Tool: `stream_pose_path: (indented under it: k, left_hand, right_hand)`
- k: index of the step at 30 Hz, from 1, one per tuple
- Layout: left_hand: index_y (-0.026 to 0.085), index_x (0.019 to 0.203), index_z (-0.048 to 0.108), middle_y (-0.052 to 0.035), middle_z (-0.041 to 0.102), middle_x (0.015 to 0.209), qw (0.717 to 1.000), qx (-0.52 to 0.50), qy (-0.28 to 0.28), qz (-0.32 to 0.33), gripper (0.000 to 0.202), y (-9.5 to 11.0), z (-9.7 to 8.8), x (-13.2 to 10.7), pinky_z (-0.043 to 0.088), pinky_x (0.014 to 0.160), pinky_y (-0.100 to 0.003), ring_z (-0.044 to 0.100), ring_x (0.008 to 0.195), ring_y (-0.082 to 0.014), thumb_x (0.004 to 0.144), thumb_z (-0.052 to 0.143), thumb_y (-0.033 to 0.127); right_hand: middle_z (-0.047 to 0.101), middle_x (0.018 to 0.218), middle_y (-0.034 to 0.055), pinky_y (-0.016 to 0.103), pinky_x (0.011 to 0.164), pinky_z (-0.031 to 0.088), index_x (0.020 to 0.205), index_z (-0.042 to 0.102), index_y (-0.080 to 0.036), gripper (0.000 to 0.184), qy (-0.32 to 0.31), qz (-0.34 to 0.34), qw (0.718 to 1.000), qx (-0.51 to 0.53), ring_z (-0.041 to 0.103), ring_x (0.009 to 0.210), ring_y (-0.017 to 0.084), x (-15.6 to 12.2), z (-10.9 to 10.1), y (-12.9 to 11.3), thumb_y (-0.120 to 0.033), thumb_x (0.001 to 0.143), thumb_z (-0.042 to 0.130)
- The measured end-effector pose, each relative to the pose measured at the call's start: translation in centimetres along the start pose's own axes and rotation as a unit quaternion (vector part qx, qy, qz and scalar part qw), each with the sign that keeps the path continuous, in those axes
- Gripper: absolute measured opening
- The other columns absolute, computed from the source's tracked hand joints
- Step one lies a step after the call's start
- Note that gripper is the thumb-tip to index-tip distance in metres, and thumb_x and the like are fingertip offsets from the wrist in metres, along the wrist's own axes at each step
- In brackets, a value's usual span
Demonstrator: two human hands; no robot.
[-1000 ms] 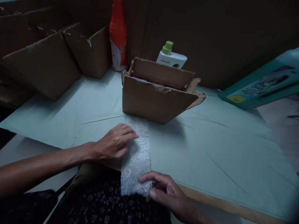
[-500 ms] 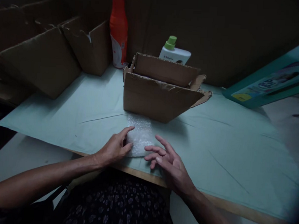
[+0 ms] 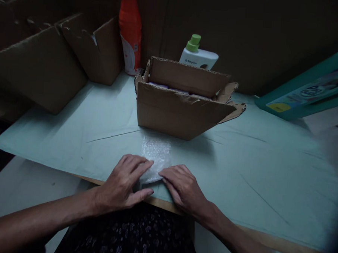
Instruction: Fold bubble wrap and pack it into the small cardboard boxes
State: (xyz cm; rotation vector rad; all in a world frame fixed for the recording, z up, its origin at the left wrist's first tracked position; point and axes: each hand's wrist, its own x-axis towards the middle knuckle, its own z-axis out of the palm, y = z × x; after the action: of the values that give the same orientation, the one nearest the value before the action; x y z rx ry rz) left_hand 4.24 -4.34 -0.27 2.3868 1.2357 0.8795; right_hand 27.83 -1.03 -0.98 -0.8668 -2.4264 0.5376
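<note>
A sheet of clear bubble wrap (image 3: 156, 150) lies flat on the pale green cloth, just in front of the open cardboard box. My left hand (image 3: 126, 182) is at its near left corner, fingertips resting on or just over the plastic. The thumb and fingers of that hand are spread apart. At the near right corner, my right hand (image 3: 184, 187) has its fingers and thumb pinched together on the edge of the wrap. The near edge looks slightly lifted there.
The cardboard box (image 3: 169, 109) has purple-topped items inside. Behind it are a white bottle (image 3: 198, 58) with a green cap and an orange bottle (image 3: 130, 35). More cardboard boxes (image 3: 40, 65) stand left; a teal bottle (image 3: 305, 91) leans right. The table's wooden edge (image 3: 165, 204) runs near me.
Both hands have come down and nearer to me at the wrap's near edge. My right hand, earlier open with fingers spread, has closed on the wrap's corner. The view has shifted slightly.
</note>
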Motion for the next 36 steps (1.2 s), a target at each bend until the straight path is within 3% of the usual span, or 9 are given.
stream_pose_path:
  k: [4, 7, 14, 18, 22, 26, 29, 32, 36]
  left_hand:
    - [0.018, 0.139, 0.045, -0.0053, 0.07, 0.094, 0.997, -0.023, -0.007, -0.072, 0.047, -0.4, 0.7, 0.0, 0.052, 0.079, -0.037, 0.062, 0.082, -0.0199, 0.093, 0.054, 0.013]
    - [0.015, 0.134, 0.05, -0.0076, 0.07, 0.095, 0.996, 0.032, 0.002, -0.088, 0.042, -1.7, 1.3, 0.9, 0.053, 0.075, -0.039, 0.062, 0.082, -0.0224, 0.092, 0.056, 0.016]
    - [0.012, 0.128, 0.054, -0.0154, 0.068, 0.109, 0.996, 0.067, -0.016, 0.048, 0.037, -1.8, 0.5, 0.6, 0.049, 0.087, -0.049, 0.059, 0.099, -0.028, 0.093, 0.058, 0.023]
    - [0.018, 0.13, 0.053, -0.006, 0.072, 0.093, 0.999, -0.012, -0.017, -0.028, 0.036, -1.8, 0.1, 0.8, 0.05, 0.08, -0.038, 0.061, 0.085, -0.0205, 0.094, 0.053, 0.015]
    - [0.017, 0.119, 0.063, -0.0072, 0.071, 0.086, 0.995, 0.078, -0.043, -0.034, 0.027, -3.0, 0.5, 2.3, 0.049, 0.079, -0.04, 0.061, 0.081, -0.0223, 0.095, 0.05, 0.018]
    - [0.017, 0.119, 0.064, -0.0136, 0.068, 0.107, 0.988, 0.128, -0.061, -0.056, 0.03, -4.0, 0.7, 2.9, 0.05, 0.085, -0.043, 0.061, 0.096, -0.0273, 0.094, 0.05, 0.026]
    - [0.017, 0.128, 0.059, -0.0154, 0.064, 0.122, 0.991, 0.088, -0.088, -0.048, 0.044, -4.4, 0.2, 2.5, 0.048, 0.095, -0.049, 0.057, 0.113, -0.0335, 0.092, 0.054, 0.042]
    - [0.02, 0.137, 0.053, -0.0136, 0.065, 0.121, 0.992, 0.047, -0.113, -0.04, 0.057, -4.4, -0.6, 2.1, 0.048, 0.096, -0.05, 0.057, 0.114, -0.0346, 0.088, 0.058, 0.049]
    - [0.024, 0.139, 0.052, -0.0073, 0.069, 0.112, 0.983, -0.021, -0.159, -0.091, 0.052, -2.9, -1.3, 2.3, 0.054, 0.077, -0.036, 0.064, 0.087, -0.0224, 0.089, 0.058, 0.039]
  right_hand:
    - [0.077, 0.103, 0.0064, 0.036, 0.081, 0.054, 0.114, 0.066, -0.02, 0.021, 0.004, 0.073, 0.997, 0.027, 0.07, 0.091, 0.02, 0.7, -0.6, -0.1, -0.019, 0.098, 0.053]
    - [0.073, 0.113, 0.0124, 0.044, 0.087, 0.051, 0.118, 0.065, -0.018, 0.025, 0.073, 0.038, 0.994, -0.074, 0.066, 0.103, 0.026, 0.7, -0.8, 0.2, -0.021, 0.095, 0.057]
    - [0.074, 0.109, 0.0116, 0.043, 0.089, 0.047, 0.114, 0.067, -0.014, 0.022, 0.002, -0.032, 0.994, -0.108, 0.064, 0.099, 0.025, 0.2, 0.2, 0.2, -0.016, 0.095, 0.057]
    - [0.077, 0.095, 0.006, 0.037, 0.082, 0.048, 0.112, 0.068, -0.018, 0.021, -0.012, 0.03, 0.999, -0.01, 0.066, 0.083, 0.019, 0.7, 0.2, 0.2, -0.018, 0.099, 0.051]
    - [0.074, 0.105, 0.0115, 0.043, 0.083, 0.046, 0.114, 0.068, -0.016, 0.023, -0.047, 0.085, 0.992, -0.078, 0.063, 0.094, 0.027, 2.2, -0.3, 1.2, -0.025, 0.097, 0.055]
    - [0.063, 0.131, 0.0156, 0.048, 0.092, 0.042, 0.121, 0.064, -0.015, 0.036, -0.107, 0.115, 0.978, -0.135, 0.054, 0.113, 0.033, 3.3, -0.6, 1.8, -0.037, 0.092, 0.064]
    - [0.059, 0.137, 0.013, 0.046, 0.098, 0.038, 0.109, 0.065, -0.016, 0.022, -0.149, 0.095, 0.978, -0.107, 0.05, 0.121, 0.031, 3.4, -0.8, 1.5, -0.031, 0.093, 0.062]
    - [0.065, 0.122, 0.0092, 0.041, 0.096, 0.037, 0.098, 0.063, -0.016, 0.009, -0.166, 0.099, 0.98, -0.053, 0.054, 0.113, 0.026, 3.4, -1.3, 0.6, -0.023, 0.092, 0.06]
    - [0.068, 0.101, 0.0021, 0.035, 0.089, 0.037, 0.104, 0.059, -0.016, 0.015, -0.16, 0.137, 0.977, 0.024, 0.058, 0.091, 0.019, 3.2, -2.3, -0.4, -0.021, 0.09, 0.059]
